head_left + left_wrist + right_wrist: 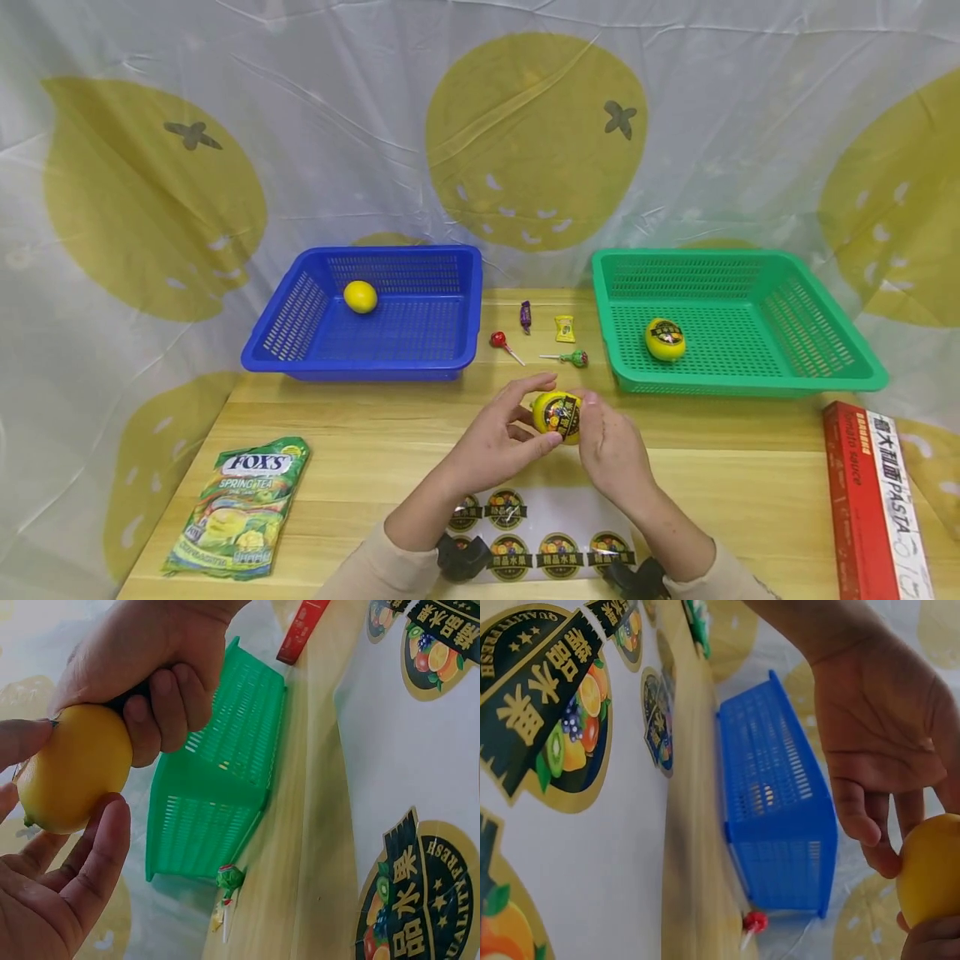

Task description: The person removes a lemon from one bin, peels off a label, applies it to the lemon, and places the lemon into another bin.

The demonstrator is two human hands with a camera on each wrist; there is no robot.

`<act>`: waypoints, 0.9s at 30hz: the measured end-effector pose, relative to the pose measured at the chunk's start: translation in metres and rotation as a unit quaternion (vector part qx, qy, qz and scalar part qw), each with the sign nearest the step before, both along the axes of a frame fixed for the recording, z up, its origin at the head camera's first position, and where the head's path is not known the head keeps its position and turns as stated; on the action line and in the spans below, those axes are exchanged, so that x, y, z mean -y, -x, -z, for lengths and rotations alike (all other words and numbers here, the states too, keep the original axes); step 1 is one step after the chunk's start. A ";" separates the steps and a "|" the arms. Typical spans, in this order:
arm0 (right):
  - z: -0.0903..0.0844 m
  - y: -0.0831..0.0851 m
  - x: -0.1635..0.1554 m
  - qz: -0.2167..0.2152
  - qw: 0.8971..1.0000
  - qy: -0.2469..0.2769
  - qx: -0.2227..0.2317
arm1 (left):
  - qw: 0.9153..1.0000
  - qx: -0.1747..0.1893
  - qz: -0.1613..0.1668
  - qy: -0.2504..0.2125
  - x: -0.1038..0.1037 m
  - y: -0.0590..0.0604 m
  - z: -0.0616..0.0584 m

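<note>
Behind the wooden surface (360,433) hangs a lemon-print cloth. Your left hand (498,437) and right hand (611,450) both grip the lemon (557,415) above the sticker sheet (558,508). Hold the lemon steady and press the label flat from its centre outward.

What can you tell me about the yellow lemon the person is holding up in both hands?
The yellow lemon is oval, smooth and glossy. A round black sticker with a fruit picture covers its near side. It is held above the wooden table, between the two baskets. The left hand cups it with fingertips and thumb; the right hand presses on the sticker side.
</note>
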State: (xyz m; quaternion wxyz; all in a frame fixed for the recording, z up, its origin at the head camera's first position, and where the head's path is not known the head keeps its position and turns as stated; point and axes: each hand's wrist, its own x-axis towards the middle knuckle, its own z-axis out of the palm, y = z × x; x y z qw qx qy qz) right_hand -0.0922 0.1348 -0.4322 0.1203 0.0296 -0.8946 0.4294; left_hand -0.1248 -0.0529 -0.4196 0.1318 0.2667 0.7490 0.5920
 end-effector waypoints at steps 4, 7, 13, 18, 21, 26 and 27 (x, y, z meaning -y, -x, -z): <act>-0.001 0.000 -0.002 -0.001 1.000 0.010 0.027 | 0.999 -0.046 0.010 0.017 0.001 0.000 -0.001; -0.001 0.001 -0.004 -0.008 0.996 0.042 0.080 | 0.999 -0.041 0.002 0.031 0.002 0.001 -0.001; 0.007 -0.008 -0.019 0.007 0.986 0.088 0.144 | 0.998 -0.025 -0.013 0.055 0.003 0.005 0.004; 0.020 -0.020 -0.048 0.061 0.986 0.089 0.126 | 0.998 -0.013 -0.024 0.049 0.003 0.006 0.010; 0.023 -0.023 -0.070 0.109 0.984 0.079 0.119 | 0.999 -0.007 -0.028 0.045 0.003 0.006 0.011; 0.019 -0.017 -0.105 0.172 0.976 0.060 0.122 | 0.998 -0.011 -0.023 0.051 0.004 0.007 0.011; 0.018 -0.015 -0.111 0.180 0.974 0.055 0.124 | 0.998 -0.015 -0.022 0.054 0.004 0.007 0.011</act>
